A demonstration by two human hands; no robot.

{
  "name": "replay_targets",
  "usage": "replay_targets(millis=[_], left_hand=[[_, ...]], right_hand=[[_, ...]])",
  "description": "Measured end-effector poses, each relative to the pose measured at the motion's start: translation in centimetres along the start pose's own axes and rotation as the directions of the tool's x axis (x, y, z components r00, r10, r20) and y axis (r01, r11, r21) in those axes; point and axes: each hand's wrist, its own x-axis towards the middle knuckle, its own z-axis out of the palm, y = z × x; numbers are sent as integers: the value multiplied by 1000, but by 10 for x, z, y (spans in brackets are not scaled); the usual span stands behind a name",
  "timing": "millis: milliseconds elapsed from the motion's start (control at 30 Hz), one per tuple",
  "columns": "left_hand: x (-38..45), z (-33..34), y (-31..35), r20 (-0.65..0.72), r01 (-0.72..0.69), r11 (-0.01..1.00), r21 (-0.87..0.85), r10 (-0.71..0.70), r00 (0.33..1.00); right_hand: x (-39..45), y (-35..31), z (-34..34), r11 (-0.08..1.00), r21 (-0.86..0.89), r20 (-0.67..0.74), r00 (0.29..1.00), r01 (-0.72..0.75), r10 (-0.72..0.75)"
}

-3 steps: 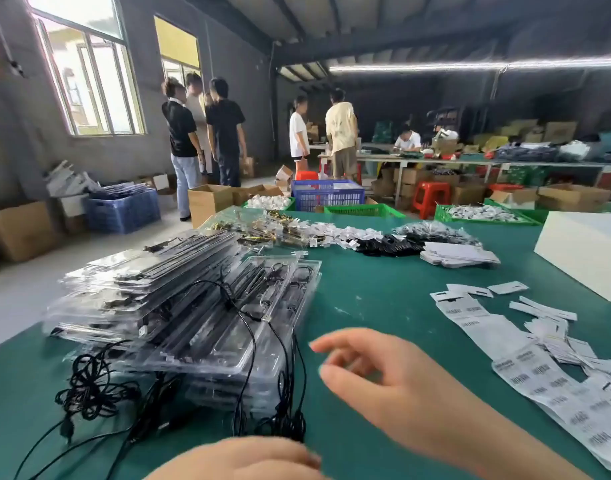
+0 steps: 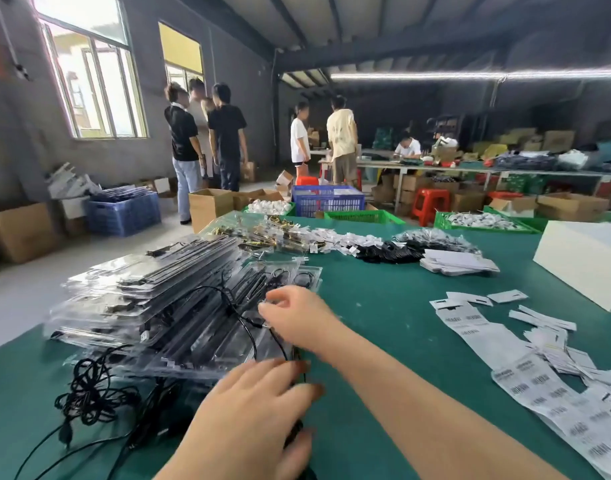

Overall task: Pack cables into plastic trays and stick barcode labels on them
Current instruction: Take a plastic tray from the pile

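A slumped stack of clear plastic trays (image 2: 151,299), with black parts inside, lies on the green table (image 2: 383,323) at the left. A black cable (image 2: 241,320) runs over the top trays. More black cables (image 2: 89,393) lie tangled at the stack's near side. My right hand (image 2: 297,317) reaches onto the right side of the top trays with bent fingers; motion blur hides any grip. My left hand (image 2: 255,410) lies flat with straight fingers at the stack's near edge, over a cable. Strips of barcode labels (image 2: 539,386) spread out at the right.
A white box (image 2: 588,258) stands at the far right. Bagged small parts (image 2: 331,240) and a stack of white cards (image 2: 459,263) lie across the table's far side. Beyond are crates, cartons and several people standing.
My right hand has moved forward and left from above the bare table onto the trays. My left hand has come up and forward to the stack's near edge.
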Motion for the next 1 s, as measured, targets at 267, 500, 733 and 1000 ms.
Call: replay_targets(millis=[267,500,733,1000], left_hand=[[-50,59,-73,-5,249,967,-46,-249,968],[-52,52,-82,-121,265,931,-252,-302,946],[-48,40,-98,-199,320,818,-477,-456,868],[-34,40,-123,110,416,765,-492,-419,901]], right_hand=[[82,-13,18,947,-91,167,933,-307,319],[89,5,16,858,154,207,866,-489,456],[91,11,11,715,560,95,889,-419,447],[63,46,-32,703,667,-237,823,-248,516]])
